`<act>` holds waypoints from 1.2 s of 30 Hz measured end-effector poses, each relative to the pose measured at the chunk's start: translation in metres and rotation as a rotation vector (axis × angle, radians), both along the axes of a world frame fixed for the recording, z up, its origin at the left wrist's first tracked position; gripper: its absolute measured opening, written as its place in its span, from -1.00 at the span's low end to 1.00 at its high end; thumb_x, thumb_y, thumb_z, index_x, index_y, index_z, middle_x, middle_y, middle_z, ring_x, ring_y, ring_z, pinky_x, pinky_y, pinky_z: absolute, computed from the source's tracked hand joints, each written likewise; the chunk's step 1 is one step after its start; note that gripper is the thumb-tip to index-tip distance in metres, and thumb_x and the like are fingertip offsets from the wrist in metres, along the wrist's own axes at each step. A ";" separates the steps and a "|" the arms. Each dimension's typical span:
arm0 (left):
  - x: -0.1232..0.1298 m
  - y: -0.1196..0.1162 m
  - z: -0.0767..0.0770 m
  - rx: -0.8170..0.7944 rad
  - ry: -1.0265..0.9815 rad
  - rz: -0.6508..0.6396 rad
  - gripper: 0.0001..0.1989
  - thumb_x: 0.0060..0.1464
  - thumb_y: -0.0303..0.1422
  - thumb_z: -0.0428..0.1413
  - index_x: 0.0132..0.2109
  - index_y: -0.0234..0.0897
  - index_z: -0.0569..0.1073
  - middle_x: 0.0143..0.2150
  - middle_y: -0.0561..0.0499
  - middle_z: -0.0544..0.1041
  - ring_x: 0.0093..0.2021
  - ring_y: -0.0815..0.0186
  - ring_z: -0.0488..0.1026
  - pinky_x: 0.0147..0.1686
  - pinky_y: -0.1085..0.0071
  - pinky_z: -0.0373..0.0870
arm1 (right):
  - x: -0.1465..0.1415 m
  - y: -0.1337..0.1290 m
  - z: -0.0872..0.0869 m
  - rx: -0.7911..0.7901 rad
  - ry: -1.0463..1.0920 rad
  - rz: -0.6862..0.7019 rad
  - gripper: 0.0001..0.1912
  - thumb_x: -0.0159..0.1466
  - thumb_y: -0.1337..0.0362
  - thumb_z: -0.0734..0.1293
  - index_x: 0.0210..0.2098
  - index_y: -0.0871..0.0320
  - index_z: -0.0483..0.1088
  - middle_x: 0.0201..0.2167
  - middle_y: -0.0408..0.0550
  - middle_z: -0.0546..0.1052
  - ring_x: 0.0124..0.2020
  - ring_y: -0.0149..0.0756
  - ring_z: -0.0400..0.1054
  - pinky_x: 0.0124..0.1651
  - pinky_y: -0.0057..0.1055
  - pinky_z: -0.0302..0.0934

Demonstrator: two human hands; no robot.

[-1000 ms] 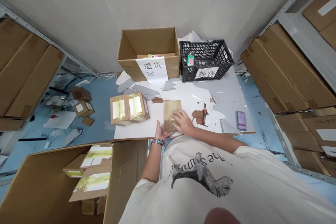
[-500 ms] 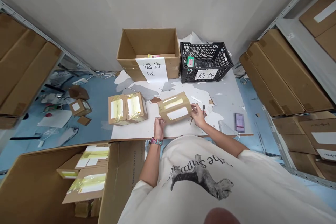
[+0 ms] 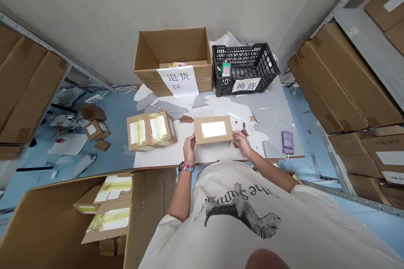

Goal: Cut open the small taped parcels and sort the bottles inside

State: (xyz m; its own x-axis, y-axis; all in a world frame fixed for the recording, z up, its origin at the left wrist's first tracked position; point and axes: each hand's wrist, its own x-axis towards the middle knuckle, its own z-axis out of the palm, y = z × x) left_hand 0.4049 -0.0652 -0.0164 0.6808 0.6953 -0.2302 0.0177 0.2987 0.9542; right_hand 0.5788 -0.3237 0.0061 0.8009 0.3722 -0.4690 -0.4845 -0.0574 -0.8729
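Observation:
Between my two hands is a small brown cardboard box (image 3: 213,136) with a white label on the face toward me. My left hand (image 3: 189,150) grips its left end, and a patterned watch band sits on that wrist. At the right end, my right hand (image 3: 241,143) holds the lower corner with its fingers. Just beyond the right hand lies a dark box cutter (image 3: 244,128). Two taped cardboard boxes (image 3: 151,129) with white labels stand side by side to the left of my left hand.
At the back of the table (image 3: 277,117) stand an open carton (image 3: 147,80) with a paper sign and a black plastic crate (image 3: 227,89). A phone (image 3: 287,142) lies at right. A large open carton (image 3: 151,201) holding parcels is at lower left. Stacked boxes (image 3: 344,84) fill the right shelf.
The held box has turned from a tilt to nearly level, and a different face with one white label now shows. Both hands still hold its ends.

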 end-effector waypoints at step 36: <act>0.046 0.001 0.018 0.243 0.207 -0.164 -0.18 0.11 -0.18 0.46 0.49 0.00 0.48 0.60 -0.10 0.39 0.60 -0.11 0.27 0.54 0.00 0.26 | 0.087 -0.053 -0.018 -1.292 -0.220 0.407 -0.72 0.39 0.22 0.47 0.05 0.16 0.62 0.06 0.29 0.68 0.16 0.17 0.59 0.22 -0.06 0.37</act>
State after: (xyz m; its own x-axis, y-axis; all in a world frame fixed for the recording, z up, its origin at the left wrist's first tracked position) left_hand 0.4511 -0.0640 0.0016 0.7444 0.6317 -0.2163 0.2470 0.0404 0.9682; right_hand 0.6662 -0.3770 -0.0117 0.8438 -0.0039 -0.5367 -0.0975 -0.9844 -0.1461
